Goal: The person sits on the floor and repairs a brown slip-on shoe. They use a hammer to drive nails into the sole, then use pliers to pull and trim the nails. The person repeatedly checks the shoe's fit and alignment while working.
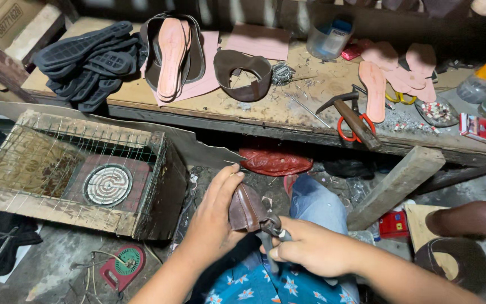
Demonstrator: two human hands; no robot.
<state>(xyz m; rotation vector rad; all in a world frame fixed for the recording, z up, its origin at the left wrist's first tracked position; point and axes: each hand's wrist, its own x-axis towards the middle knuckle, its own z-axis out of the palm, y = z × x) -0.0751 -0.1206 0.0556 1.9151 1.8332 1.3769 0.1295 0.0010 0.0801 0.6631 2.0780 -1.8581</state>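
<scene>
Head view, over the lap: left hand [212,222] curled around a brown leather shoe upper [247,207], fingers closed over its top. Right hand [310,247] clenched on pincers [271,226], jaws biting the upper's lower right edge. Upper sits between both hands, nearer the left. Beyond: surface [265,110] bearing black soles [85,62], hammer [352,118].

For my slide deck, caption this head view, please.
Left hand steadies a brown leather shoe upper while right hand grips it with pliers.
</scene>
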